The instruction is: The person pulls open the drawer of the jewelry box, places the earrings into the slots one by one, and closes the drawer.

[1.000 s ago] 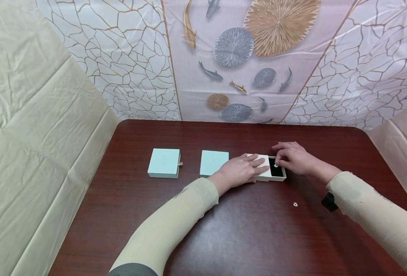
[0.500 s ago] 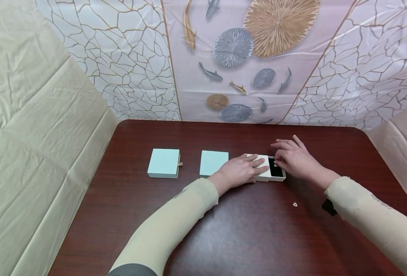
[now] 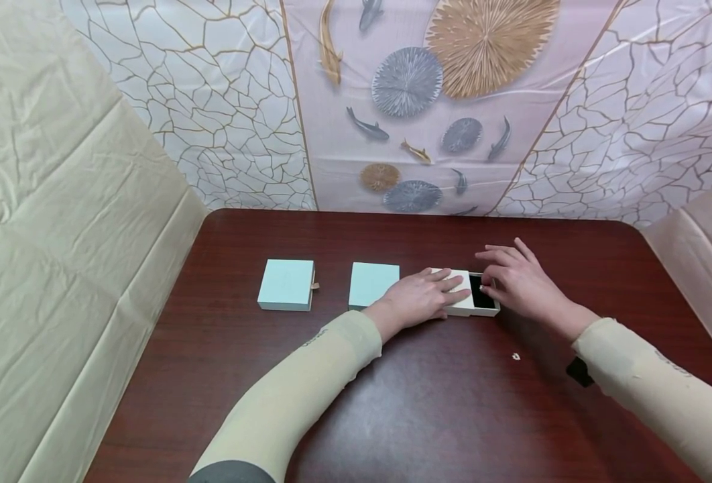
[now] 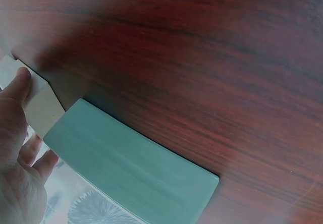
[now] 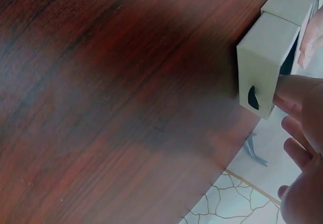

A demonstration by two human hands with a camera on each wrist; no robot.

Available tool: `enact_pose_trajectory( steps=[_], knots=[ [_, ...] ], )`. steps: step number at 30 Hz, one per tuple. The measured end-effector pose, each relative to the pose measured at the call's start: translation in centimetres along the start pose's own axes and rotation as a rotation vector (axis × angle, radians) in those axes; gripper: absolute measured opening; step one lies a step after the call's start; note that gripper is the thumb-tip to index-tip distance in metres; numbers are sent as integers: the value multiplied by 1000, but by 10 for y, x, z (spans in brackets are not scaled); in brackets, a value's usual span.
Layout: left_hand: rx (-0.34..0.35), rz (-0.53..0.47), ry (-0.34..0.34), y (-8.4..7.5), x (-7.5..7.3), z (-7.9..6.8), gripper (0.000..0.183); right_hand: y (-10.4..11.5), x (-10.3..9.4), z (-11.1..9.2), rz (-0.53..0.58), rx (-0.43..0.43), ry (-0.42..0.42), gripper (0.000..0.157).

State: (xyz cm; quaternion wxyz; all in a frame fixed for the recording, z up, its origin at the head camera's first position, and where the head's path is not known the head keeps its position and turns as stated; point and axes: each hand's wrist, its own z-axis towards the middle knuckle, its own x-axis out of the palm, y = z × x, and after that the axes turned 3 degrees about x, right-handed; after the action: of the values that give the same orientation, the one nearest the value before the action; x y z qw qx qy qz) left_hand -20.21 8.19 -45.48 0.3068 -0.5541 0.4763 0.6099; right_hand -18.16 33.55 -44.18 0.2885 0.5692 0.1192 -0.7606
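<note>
In the head view, my left hand (image 3: 425, 295) grips the white drawer box (image 3: 462, 307), fingers spread over its lid and thumb at the near side. The drawer (image 3: 485, 312) is partly pulled out to the right and shows a black lining (image 3: 483, 302). My right hand (image 3: 521, 282) has its thumb and index finger down in the drawer, pinching a small pale piece (image 3: 481, 288) that looks like jewelry; the fingers partly hide it. The other fingers are raised. The right wrist view shows the drawer's end (image 5: 260, 77) with a dark notch.
A mint-green box (image 3: 373, 282) stands just left of the white one, partly behind my left hand. Another mint-green box (image 3: 286, 285) with a brown pull tab (image 3: 316, 286) lies farther left. A tiny pale piece (image 3: 515, 357) lies on the dark wooden table (image 3: 428, 402).
The right hand's upper fingers have lifted and spread. The small pale piece on the black lining is now more covered by the thumb and index finger. The left hand holds still.
</note>
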Motion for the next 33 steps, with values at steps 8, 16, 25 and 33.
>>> enact_pose_trajectory(
  steps=[8,16,25,33],
  knots=[
    [6,3,-6,-1,-1,0,61,-1,4,-2,1,-10,-22,25],
    [4,8,-4,-1,-1,0,60,-2,9,-4,-14,-45,-47,23],
    [4,11,-6,0,-1,-1,60,1,6,-8,-7,-69,-67,18],
    [11,10,-4,0,-1,0,61,3,-4,-11,12,-34,-65,15]
  ],
)
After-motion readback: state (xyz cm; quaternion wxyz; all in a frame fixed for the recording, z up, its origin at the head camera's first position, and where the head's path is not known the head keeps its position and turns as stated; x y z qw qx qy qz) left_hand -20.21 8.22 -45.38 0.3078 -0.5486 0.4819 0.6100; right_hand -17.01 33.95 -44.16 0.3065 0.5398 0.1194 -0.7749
